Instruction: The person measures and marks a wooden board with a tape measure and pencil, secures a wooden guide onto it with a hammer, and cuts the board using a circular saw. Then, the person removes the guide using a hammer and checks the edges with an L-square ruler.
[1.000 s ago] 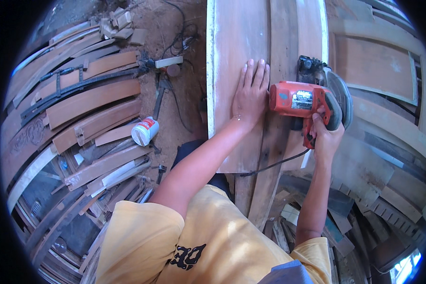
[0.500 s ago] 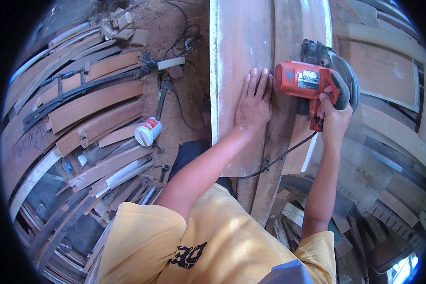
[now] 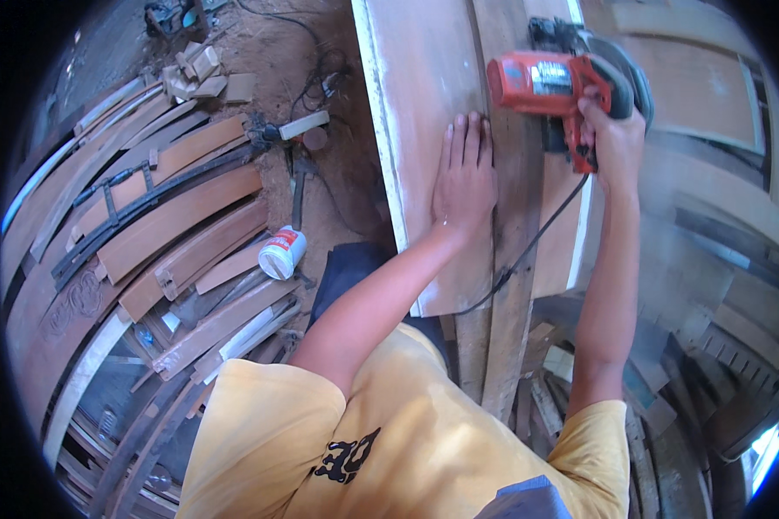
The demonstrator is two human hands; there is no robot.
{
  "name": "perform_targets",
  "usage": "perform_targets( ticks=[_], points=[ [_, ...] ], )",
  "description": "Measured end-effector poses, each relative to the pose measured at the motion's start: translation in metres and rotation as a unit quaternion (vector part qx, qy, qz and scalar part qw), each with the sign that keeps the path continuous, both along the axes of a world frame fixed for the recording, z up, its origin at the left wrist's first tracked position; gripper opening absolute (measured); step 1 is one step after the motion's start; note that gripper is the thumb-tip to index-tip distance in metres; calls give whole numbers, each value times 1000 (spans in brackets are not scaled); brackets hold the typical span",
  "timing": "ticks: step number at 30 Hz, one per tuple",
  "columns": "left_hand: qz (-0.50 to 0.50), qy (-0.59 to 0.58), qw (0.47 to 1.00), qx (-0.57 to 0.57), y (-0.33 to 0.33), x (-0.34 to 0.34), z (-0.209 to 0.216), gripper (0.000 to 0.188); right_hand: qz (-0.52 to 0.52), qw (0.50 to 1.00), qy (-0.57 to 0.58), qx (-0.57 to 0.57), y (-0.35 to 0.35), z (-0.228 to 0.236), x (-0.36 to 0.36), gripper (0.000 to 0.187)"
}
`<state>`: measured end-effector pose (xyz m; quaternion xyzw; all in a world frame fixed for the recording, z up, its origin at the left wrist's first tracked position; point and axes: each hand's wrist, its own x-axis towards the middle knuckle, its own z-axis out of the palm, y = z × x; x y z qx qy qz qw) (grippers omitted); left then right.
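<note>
Pressing flat with fingers spread close together, the left hand [image 3: 465,177] lies palm-down on a wide pale board [image 3: 424,112], near that board's right edge and roughly midway along its visible length. The right hand [image 3: 613,138] is wrapped around the handle of a red power saw [image 3: 550,86], which sits on the neighbouring darker plank [image 3: 515,259], just beyond the left fingertips and close beside them. Its black cord [image 3: 537,233] trails back along the plank toward the person's yellow shirt.

The saw stands well up the plank, toward its far end; I judge that most of the near length has been passed and only a short stretch ahead remains, though no cut line is clear enough to confirm this. A faint haze hangs to the right of the plank, likely dust.

On the dirt floor to the left, a white can with a red band [image 3: 281,252] lies on its side just beside a stack of curved wooden slats [image 3: 173,216], with 1 long black clamp [image 3: 147,208] resting across them.
</note>
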<state>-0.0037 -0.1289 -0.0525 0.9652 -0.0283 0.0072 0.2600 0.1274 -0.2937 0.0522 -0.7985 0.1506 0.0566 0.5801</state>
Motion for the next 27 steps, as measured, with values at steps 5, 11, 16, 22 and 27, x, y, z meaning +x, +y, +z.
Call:
perform_targets(
  ticks=[5,11,16,22,27],
  points=[
    [28,-79,994,-71,16,-1,-7,49,24,999,-22,30,5,-17,7,14],
    [-163,87,962,-200,-4,-104,32,37,5,999,8,-45,-23,5,-11,10],
    [-98,233,898,-361,19,-207,39,36,29,998,-49,-24,28,1,4,10],
    [-173,618,640,-423,125,-138,113,42,-16,997,-5,-69,2,18,7,9],
    [-12,104,976,-193,188,-44,75,38,4,1000,-27,3,-11,9,3,9]
  ],
)
